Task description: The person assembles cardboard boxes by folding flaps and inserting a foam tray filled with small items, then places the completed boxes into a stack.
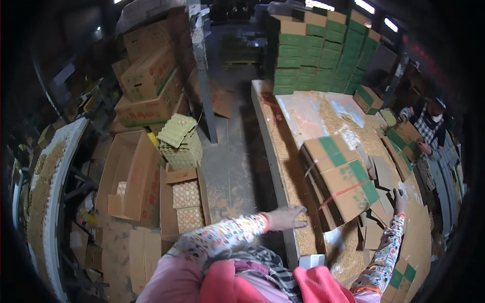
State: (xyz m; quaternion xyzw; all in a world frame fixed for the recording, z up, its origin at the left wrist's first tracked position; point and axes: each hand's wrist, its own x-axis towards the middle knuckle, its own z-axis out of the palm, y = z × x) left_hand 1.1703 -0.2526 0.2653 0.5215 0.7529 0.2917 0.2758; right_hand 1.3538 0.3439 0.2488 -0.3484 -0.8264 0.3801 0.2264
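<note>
My left hand (285,218), in a pale glove, reaches over the long table's near-left rim (275,169) with its fingers stretched out and nothing in them. To its right lies a tilted bundle of flattened brown-and-green cartons (341,179), with a red strap across it; the hand is apart from it. My right hand (400,202), in a grey glove, is beyond the bundle's right side, its fingers extended upward. Close beside it lie loose cardboard sheets (382,174), and whether it touches them I cannot tell. Neither hand holds anything I can see.
Green-and-brown cartons (316,55) stand stacked at the table's far end. A person (429,121) handles a carton (404,139) at the right. On the left are an open carton with eggs on trays (187,197), stacked egg trays (181,144), large boxes (149,83) and a post (204,76).
</note>
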